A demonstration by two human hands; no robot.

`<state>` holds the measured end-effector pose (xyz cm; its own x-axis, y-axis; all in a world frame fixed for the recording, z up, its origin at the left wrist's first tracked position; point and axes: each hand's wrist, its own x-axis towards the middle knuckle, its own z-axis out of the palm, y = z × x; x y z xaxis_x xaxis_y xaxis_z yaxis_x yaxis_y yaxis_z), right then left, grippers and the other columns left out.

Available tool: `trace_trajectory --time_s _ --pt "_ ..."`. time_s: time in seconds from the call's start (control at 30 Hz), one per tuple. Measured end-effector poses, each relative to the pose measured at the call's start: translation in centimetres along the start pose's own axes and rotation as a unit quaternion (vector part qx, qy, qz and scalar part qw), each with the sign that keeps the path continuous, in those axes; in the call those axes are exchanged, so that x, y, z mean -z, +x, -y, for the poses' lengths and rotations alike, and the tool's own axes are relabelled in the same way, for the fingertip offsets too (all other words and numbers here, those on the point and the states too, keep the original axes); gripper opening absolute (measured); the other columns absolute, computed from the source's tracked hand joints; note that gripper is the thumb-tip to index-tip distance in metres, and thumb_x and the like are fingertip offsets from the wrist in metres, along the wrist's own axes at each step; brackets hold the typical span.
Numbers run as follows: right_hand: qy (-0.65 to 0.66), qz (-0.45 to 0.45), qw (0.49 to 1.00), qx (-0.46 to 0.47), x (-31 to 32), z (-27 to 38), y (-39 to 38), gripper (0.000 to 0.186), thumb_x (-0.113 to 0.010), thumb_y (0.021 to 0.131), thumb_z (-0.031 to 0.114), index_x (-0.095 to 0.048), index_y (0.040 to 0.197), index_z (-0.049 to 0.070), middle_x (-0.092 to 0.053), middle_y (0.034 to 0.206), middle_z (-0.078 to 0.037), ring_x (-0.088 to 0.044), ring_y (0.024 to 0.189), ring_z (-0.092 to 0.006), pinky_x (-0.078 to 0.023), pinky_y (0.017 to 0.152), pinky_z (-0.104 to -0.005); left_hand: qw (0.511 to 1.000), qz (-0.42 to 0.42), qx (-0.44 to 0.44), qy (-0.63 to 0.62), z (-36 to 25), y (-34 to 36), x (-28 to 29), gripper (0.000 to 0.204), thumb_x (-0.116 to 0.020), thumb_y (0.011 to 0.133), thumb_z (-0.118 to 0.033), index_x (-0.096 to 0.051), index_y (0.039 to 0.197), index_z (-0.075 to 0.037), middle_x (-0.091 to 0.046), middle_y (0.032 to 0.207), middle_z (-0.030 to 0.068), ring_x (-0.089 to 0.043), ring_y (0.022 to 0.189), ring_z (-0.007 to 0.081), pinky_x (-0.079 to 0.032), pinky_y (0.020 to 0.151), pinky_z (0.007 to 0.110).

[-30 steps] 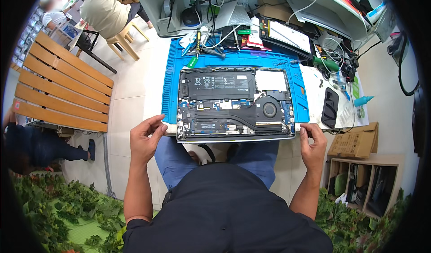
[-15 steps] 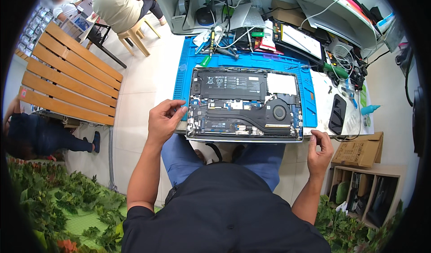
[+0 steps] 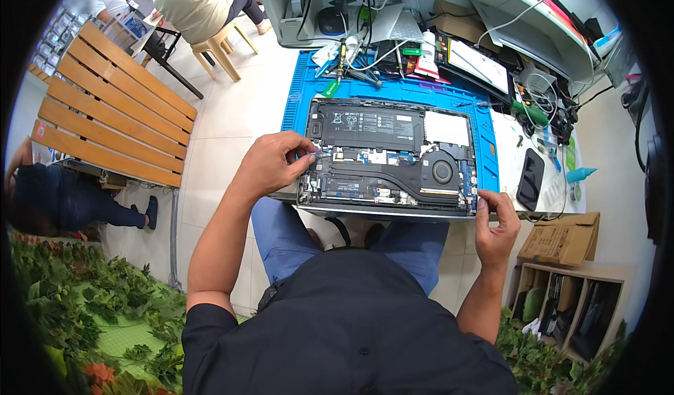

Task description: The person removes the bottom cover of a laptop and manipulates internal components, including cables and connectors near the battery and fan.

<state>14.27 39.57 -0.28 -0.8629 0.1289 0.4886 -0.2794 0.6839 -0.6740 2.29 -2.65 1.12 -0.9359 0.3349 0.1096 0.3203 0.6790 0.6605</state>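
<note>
In the head view, an opened laptop (image 3: 390, 158) lies bottom-up on a blue work mat (image 3: 295, 114), near the mat's front edge, its cover off so the black battery (image 3: 366, 128), the circuit boards and the round fan (image 3: 442, 172) show. The left hand (image 3: 270, 165) rests over the laptop's left edge, fingers curled narrow with thumb and forefinger pinched on something small and pale at the board's left side — too small to tell what it is. The right hand (image 3: 495, 219) sits at the laptop's front right corner, fingers bent close together and touching the casing edge; whether it grips anything cannot be told. A dark phone (image 3: 529, 179) lies on the white table (image 3: 507, 142) just right of the mat. Along the mat's far edge sit tangled cables and tools (image 3: 358, 62). To the left, off the table, stands a wooden slatted bench (image 3: 105, 118) — beyond it a seated person (image 3: 193, 5) on a stool
</note>
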Motion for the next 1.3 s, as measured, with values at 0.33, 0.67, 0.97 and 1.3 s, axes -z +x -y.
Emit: trace_trajectory --time_s 0.33,0.67,0.97,1.3 --pt "0.003 0.005 1.0 -0.009 0.0 -0.2 -1.1 0.012 -0.07 0.099 -0.004 -0.075 0.11 -0.002 -0.067 0.089 -0.009 -0.063 0.078 -0.0171 -0.052 0.074 -0.0299 0.995 0.05 0.084 0.011 -0.2 1.8 0.1 0.022 -0.082 0.09 -0.022 -0.083 0.103 -0.004 -0.078 0.084 0.0125 -0.075 0.076 0.0266 -0.06 0.075 0.038" --pt "0.042 0.052 0.996 0.067 -1.8 3.0 1.0 0.016 -0.071 0.095 -0.008 -0.075 0.109 -0.001 -0.068 0.088 -0.01 -0.063 0.074 -0.0181 -0.051 0.07 -0.0303 0.986 0.053 0.098 0.124 -1.5 2.9 -1.0 0.022 -0.083 0.089 -0.026 -0.085 0.096 -0.005 -0.081 0.085 0.0155 -0.078 0.08 0.0312 -0.061 0.079 0.042" --pt "0.005 0.24 0.952 0.191 -7.1 7.4 6.7 0.011 -0.073 0.095 0.004 -0.074 0.105 0.001 -0.07 0.099 -0.014 -0.069 0.097 -0.0348 -0.057 0.084 -0.0443 0.98 0.085 0.13 0.121 -1.6 3.9 -0.8 0.025 -0.082 0.091 -0.027 -0.083 0.094 -0.002 -0.079 0.083 0.0173 -0.075 0.077 0.0329 -0.059 0.077 0.043" --pt "-0.056 0.304 0.899 0.311 -16.3 7.2 10.0 0.014 -0.072 0.093 0.007 -0.075 0.107 0.002 -0.07 0.105 -0.012 -0.068 0.105 -0.0335 -0.058 0.092 -0.0451 0.986 0.042 -0.058 0.147 -0.7 2.0 -0.5 0.015 -0.08 0.092 -0.019 -0.081 0.1 -0.006 -0.076 0.089 0.0133 -0.074 0.083 0.032 -0.059 0.079 0.042"
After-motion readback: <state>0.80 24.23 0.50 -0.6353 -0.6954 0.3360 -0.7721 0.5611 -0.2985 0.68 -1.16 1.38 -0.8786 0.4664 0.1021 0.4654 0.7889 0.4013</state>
